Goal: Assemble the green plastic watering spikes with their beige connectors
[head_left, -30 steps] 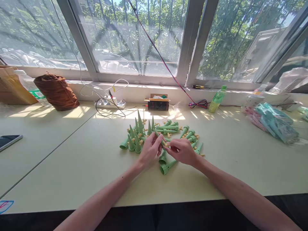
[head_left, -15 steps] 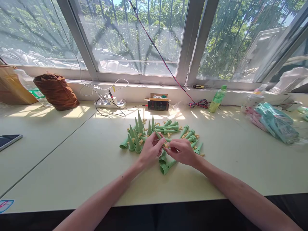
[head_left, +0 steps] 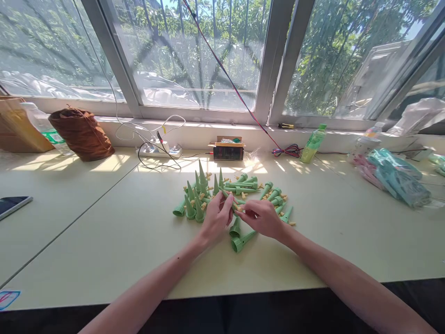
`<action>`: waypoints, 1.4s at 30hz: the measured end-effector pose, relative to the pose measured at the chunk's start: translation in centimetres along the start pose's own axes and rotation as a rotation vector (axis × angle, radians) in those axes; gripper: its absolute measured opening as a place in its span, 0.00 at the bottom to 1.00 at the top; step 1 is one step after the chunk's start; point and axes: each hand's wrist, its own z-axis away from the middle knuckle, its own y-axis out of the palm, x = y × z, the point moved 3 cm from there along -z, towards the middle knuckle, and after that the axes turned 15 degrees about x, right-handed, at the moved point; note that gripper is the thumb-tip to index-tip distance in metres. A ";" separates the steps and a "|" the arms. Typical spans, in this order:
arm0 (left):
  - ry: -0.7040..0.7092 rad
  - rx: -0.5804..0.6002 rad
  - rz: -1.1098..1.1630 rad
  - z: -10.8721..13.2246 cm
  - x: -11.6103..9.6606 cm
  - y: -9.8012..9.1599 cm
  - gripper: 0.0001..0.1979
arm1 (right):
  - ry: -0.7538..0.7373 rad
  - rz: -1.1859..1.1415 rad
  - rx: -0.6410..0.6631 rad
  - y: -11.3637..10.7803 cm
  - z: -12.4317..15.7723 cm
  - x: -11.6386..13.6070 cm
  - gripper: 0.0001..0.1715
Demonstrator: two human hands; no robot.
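Observation:
My left hand (head_left: 216, 217) is closed around a green plant watering spike (head_left: 225, 193), its pointed tip angled up and away to the left. At the near end of that spike, my right hand (head_left: 264, 218) pinches a small yellow valve (head_left: 239, 209); fingers partly hide where the two meet. Just below the hands lie two green spikes, one (head_left: 241, 242) with its open round end facing me. To the left, several spikes (head_left: 199, 211) stand upright on their wide ends. More spikes (head_left: 276, 192) with yellow valves lie behind and to the right.
A small dark box (head_left: 228, 152) stands behind the pile, near a power strip (head_left: 156, 149) with tangled cables. A green bottle (head_left: 313, 144) and plastic packages (head_left: 399, 176) are on the right. On the left are a brown drawstring bag (head_left: 81, 134) and a phone (head_left: 14, 205).
The left thumb and fingers have shifted slightly on the spike, and the held spike has moved a little to the left. The right hand stays at the valve. The pile looks unchanged.

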 end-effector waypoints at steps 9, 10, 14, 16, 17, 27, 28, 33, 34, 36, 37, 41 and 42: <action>0.055 -0.134 -0.236 0.2 -0.6 -0.4 0.17 | 0.182 -0.039 -0.042 -0.3 -0.2 -0.8 0.15; 0.063 -0.150 -0.271 0.3 -0.6 -0.4 0.17 | 0.190 -0.046 -0.044 -0.4 -0.2 -0.8 0.16; 0.120 -0.208 -0.444 0.3 -0.9 -0.7 0.14 | 0.190 -0.029 -0.065 -0.7 -0.3 -0.7 0.19; 0.157 -0.231 -0.558 0.4 -1.1 -0.7 0.14 | 0.193 -0.018 -0.075 -0.9 -0.2 -0.8 0.19; 0.173 -0.238 -0.615 0.5 -1.2 -0.7 0.15 | 0.198 -0.013 -0.078 -0.9 -0.2 -1.0 0.19; 0.120 -0.213 -0.910 0.7 -0.7 -0.9 0.12 | 0.230 0.028 -0.075 -1.0 -0.2 -1.9 0.21; 0.121 -0.222 -0.919 0.8 -0.7 -1.0 0.11 | 0.234 0.031 -0.070 -0.9 -0.2 -2.0 0.21; 0.133 -0.263 -0.921 0.7 -0.7 -1.4 0.05 | 0.254 0.037 -0.058 -1.0 -0.1 -2.3 0.21; 0.143 -0.272 -0.923 0.7 -0.6 -1.4 0.04 | 0.256 0.036 -0.061 -1.1 -0.1 -2.3 0.21; 0.170 -0.290 -0.932 0.6 -0.5 -1.6 0.04 | 0.256 0.035 -0.065 -1.2 -0.1 -2.3 0.21; 0.185 -0.299 -0.940 0.6 -0.5 -1.6 0.04 | 0.255 0.035 -0.066 -1.3 -0.1 -2.4 0.21; 0.237 -0.317 -0.995 0.6 -0.5 -1.6 0.06 | 0.253 0.041 -0.065 -1.4 -0.1 -2.5 0.21; 0.241 -0.319 -1.007 0.7 -0.5 -1.6 0.07 | 0.255 0.044 -0.063 -1.3 -0.1 -2.6 0.21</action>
